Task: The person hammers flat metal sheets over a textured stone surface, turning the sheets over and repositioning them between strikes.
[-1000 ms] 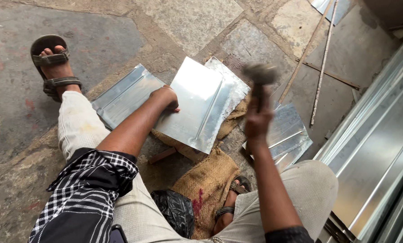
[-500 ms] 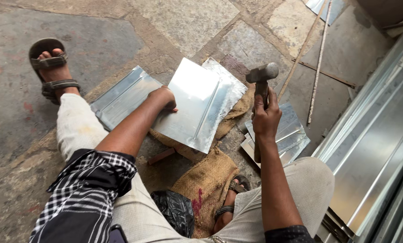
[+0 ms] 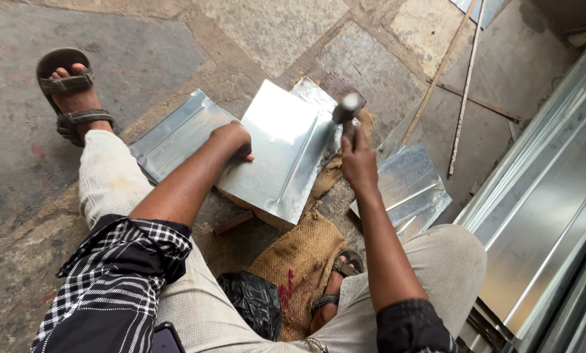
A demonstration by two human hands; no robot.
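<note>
Two bare hands worked over a shiny, rectangular sheet of galvanised metal [image 3: 276, 153] with a raised crease running along it, which lay tilted on a block above a piece of brown burlap sacking [image 3: 299, 261] on the stone-paved floor [image 3: 175, 39]. The left hand [image 3: 233, 138] rested on the sheet's left edge, fingers curled down and pressing the metal flat, with nothing enclosed in its grip. The right hand [image 3: 358, 160] was wrapped tight around the handle of a steel-headed hammer [image 3: 346, 110], whose head sat right at the sheet's upper right edge; whether it touched the metal could not be told.

Just to the left of the sheet, partly under the left forearm, lay a second folded grey metal panel [image 3: 175, 131]. To the right, near the right knee, a small stack of similar creased metal pieces [image 3: 414, 186] sat on the floor. Long channelled metal sections [image 3: 554, 196] filled the right side of the view, and thin metal rods [image 3: 466, 85] lay slanted across the stones above them. A crumpled black plastic bag [image 3: 253, 301] lay between the person's legs, touching the sacking. Both feet wore dark strapped sandals [image 3: 67, 85], the left leg stretched out, the right tucked beneath.
</note>
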